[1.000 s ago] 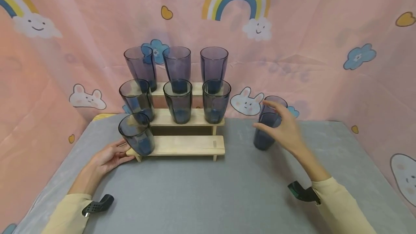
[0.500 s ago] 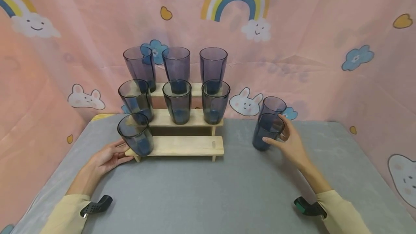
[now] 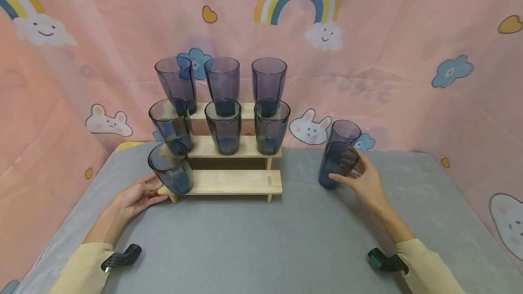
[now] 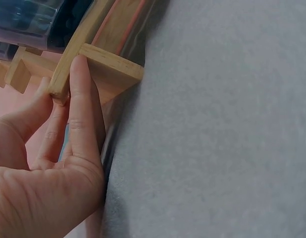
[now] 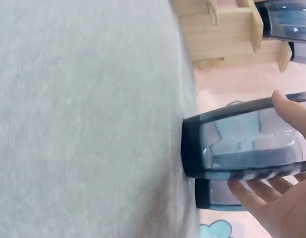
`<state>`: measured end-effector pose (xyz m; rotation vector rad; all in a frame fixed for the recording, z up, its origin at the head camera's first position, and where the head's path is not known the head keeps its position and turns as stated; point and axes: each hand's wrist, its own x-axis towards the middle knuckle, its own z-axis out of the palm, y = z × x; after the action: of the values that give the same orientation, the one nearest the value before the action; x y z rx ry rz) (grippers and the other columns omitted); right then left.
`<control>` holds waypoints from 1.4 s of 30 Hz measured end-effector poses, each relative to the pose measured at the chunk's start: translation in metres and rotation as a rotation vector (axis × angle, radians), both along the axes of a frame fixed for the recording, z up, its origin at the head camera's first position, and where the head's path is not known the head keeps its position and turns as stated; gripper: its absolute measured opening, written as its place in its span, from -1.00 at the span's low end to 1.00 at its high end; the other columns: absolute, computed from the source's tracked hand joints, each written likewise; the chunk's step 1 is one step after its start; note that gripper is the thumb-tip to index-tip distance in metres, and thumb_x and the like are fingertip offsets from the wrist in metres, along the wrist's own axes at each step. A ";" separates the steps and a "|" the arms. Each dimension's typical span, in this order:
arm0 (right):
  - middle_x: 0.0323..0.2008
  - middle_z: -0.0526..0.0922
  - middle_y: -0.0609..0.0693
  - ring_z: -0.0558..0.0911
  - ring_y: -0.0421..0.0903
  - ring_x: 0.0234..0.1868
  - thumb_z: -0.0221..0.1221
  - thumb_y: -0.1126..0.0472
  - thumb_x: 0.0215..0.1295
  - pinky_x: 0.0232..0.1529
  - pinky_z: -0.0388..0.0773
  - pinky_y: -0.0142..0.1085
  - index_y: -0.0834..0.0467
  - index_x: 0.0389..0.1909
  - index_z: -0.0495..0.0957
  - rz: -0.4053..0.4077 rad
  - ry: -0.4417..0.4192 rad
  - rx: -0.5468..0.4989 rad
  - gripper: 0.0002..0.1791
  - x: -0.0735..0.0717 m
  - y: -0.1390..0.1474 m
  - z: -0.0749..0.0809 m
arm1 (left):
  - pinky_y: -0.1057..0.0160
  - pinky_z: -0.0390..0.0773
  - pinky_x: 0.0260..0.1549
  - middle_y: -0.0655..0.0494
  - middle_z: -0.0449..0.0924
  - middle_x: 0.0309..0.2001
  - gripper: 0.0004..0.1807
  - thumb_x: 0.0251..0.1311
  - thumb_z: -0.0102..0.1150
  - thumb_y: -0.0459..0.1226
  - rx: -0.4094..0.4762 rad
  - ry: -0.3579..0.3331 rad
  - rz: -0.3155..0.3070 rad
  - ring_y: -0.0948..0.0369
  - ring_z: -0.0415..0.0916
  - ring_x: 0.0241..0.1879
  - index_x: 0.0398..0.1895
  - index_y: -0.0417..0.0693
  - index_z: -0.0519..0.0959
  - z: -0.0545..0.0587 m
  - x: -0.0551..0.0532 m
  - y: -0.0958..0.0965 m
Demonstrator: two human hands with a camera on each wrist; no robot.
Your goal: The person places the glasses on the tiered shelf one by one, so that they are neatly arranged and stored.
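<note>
A wooden three-step rack (image 3: 237,182) carries clear bluish glass tumblers. My left hand (image 3: 136,198) pinches the left end of its lowest board; in the left wrist view, the thumb and fingers lie on either side of the board (image 4: 64,82). On that lowest step one tumbler (image 3: 173,171) stands at the left. To the right of the rack, my right hand (image 3: 367,185) grips a tumbler (image 3: 330,173) from its right side. The right wrist view has the thumb and fingers around the tumbler (image 5: 247,139), whose base is at the grey cloth.
Three tumblers stand on the top step, among them a middle one (image 3: 222,80), and three on the middle step, including one (image 3: 271,128) at the right. Another tumbler (image 3: 347,129) stands right behind the gripped one. A pink printed curtain (image 3: 392,35) hangs behind the grey tabletop (image 3: 245,244).
My right hand came down from above the two right-hand tumblers and closed around the nearer one. The left hand has kept its place on the rack.
</note>
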<state>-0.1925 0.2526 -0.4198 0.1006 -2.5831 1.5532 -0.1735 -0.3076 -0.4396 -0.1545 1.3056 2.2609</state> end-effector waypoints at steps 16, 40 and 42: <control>0.16 0.54 0.17 0.54 0.12 0.17 0.54 0.15 -0.03 0.15 0.51 -0.11 0.16 0.46 0.22 0.025 0.090 0.067 0.02 0.015 -0.025 0.028 | 0.17 0.64 -0.09 0.11 0.65 -0.10 -0.16 0.50 -0.25 -0.48 0.024 0.000 -0.010 0.19 0.63 -0.09 0.48 -0.11 -0.61 0.000 -0.001 -0.001; 0.13 0.59 0.06 0.60 0.00 0.11 0.59 0.25 -0.19 0.06 0.59 0.00 0.05 0.39 0.36 0.195 0.197 -0.029 0.01 0.029 -0.104 0.047 | 0.16 0.65 -0.09 0.08 0.65 -0.11 -0.13 0.49 -0.21 -0.48 0.045 -0.004 -0.002 0.18 0.64 -0.11 0.49 -0.11 -0.61 -0.001 0.000 0.000; 0.11 0.61 0.06 0.60 -0.01 0.11 0.59 0.26 -0.19 0.06 0.59 -0.02 0.06 0.38 0.36 0.221 0.197 -0.056 0.00 0.029 -0.114 0.047 | 0.17 0.65 -0.09 0.10 0.64 -0.11 -0.13 0.49 -0.20 -0.48 0.039 -0.001 0.000 0.18 0.64 -0.11 0.48 -0.12 -0.61 -0.001 0.000 -0.001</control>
<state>-0.1639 0.1387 -0.3728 0.5217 -2.4410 1.5923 -0.1739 -0.3082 -0.4410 -0.1415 1.2596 2.2846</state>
